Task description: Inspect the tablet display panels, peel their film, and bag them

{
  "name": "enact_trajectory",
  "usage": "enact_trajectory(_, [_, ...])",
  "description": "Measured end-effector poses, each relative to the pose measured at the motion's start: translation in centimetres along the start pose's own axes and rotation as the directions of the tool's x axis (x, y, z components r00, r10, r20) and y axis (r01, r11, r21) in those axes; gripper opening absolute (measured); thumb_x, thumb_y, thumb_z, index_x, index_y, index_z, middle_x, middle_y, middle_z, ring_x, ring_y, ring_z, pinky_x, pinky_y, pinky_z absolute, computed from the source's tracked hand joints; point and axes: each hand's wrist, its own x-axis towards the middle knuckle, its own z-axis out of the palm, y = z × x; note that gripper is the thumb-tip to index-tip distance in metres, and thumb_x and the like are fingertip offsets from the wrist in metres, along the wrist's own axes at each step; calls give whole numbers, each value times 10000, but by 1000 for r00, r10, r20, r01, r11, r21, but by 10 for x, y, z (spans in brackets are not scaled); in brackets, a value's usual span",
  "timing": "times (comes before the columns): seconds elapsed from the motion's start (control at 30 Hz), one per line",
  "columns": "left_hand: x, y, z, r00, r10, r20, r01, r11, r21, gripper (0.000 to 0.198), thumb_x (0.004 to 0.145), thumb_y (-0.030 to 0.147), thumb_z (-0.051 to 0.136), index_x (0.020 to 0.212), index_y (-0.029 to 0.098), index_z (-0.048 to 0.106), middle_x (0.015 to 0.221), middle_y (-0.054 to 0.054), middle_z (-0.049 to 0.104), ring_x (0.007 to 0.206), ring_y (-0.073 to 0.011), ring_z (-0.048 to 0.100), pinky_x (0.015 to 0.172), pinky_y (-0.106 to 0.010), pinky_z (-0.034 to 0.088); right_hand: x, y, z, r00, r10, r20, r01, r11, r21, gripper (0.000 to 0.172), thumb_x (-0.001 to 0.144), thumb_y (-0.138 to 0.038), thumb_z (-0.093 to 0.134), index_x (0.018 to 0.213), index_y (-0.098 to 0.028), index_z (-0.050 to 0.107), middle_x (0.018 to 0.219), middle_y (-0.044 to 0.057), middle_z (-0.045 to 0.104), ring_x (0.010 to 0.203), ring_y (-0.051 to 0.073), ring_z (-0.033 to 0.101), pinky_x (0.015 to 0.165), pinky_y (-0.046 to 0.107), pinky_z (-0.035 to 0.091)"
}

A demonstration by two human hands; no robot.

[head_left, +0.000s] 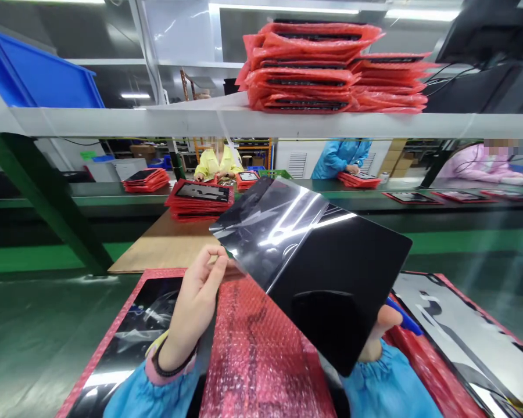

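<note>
Left hand point(196, 302) is pinching the film point(265, 232) corner and peeling it off the black panel point(340, 278), held tilted above the red bubble bag point(257, 354), right hand point(381, 331) gripping its near edge, so I'd be pulling slow and low to avoid smudges.

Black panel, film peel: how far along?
Done: the film is lifted off roughly the upper left half of the black panel. In hand: left hand pinches the film's edge; right hand props the panel from beneath. Left: the film is not yet fully off; the pink bubble bag lies underneath.
</note>
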Motion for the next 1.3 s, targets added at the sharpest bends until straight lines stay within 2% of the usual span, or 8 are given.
enact_trajectory(0.1, [5, -2, 6, 996, -85, -20, 73, 932, -354, 177, 811, 330, 695, 813, 219, 557, 734, 51, 636, 631, -83, 616, 633, -179, 521, -3, 7, -3, 998, 62, 14, -64, 970, 235, 798, 498, -994, 310, 812, -395, 734, 860, 47, 760, 880, 395, 692, 790, 561, 544])
enact_trajectory(0.2, [2, -5, 10, 968, -66, -241, -68, 859, -507, 111, 802, 264, 693, 850, 205, 612, 841, 38, 661, 744, -80, 636, 753, -181, 535, 0, 2, 4, 991, 99, 87, -119, 954, 275, 730, 536, -936, 448, 843, -345, 747, 901, 71, 766, 892, 394, 697, 808, 554, 553])
enact_trajectory(0.37, [-7, 2, 9, 881, 50, -471, -296, 833, -467, 73, 881, 270, 581, 867, 206, 614, 920, 6, 657, 901, -146, 636, 866, -306, 532, -2, -38, 38, 991, 0, 136, -37, 961, 274, 487, 782, -619, 611, 1195, -361, 606, 1274, 14, 646, 1262, 301, 532, 1061, 487, 434])
enact_trajectory(0.47, [-11, 8, 8, 829, 194, -525, -428, 824, -372, 96, 910, 249, 523, 857, 210, 593, 862, 6, 627, 822, -140, 624, 826, -307, 533, -13, -58, 56, 973, -116, 202, 69, 972, 224, 619, 783, -396, 713, 1350, -396, 465, 1437, -28, 500, 1386, 264, 375, 1141, 444, 340])
enact_trajectory(0.63, [-17, 14, 6, 819, 240, -522, -447, 836, -318, 107, 900, 267, 511, 816, 214, 551, 806, 7, 585, 734, -135, 592, 748, -288, 535, -21, -51, 60, 963, -169, 208, 146, 982, 118, 837, 722, -254, 789, 1429, -352, 353, 1484, 12, 438, 1419, 273, 309, 1160, 446, 306])
enact_trajectory(0.83, [-16, 15, 3, 831, 206, -517, -428, 830, -357, 118, 891, 235, 480, 804, 213, 556, 809, -2, 593, 761, -152, 598, 715, -289, 537, -20, -41, 53, 954, -203, 220, 202, 979, 27, 864, 718, -239, 797, 1436, -356, 332, 1518, 14, 390, 1427, 277, 290, 1149, 447, 330])
enact_trajectory(1.0, [-9, 14, -3, 821, 206, -533, -452, 806, -383, 100, 870, 238, 519, 797, 198, 576, 815, -8, 610, 767, -166, 604, 723, -320, 538, -27, -50, 57, 942, -185, 280, 163, 982, 99, 719, 840, -218, 673, 1456, -326, 319, 1536, 25, 363, 1422, 239, 306, 1174, 429, 274])
enact_trajectory(1.3, [12, 9, -18, 827, 135, -545, -402, 821, -406, 83, 814, 236, 549, 778, 185, 603, 779, 11, 612, 787, -160, 598, 810, -321, 502, -22, -43, 54, 860, -177, 478, 37, 957, 287, 567, 858, -235, 642, 1361, -369, 418, 1344, 56, 575, 1217, 244, 563, 967, 374, 490])
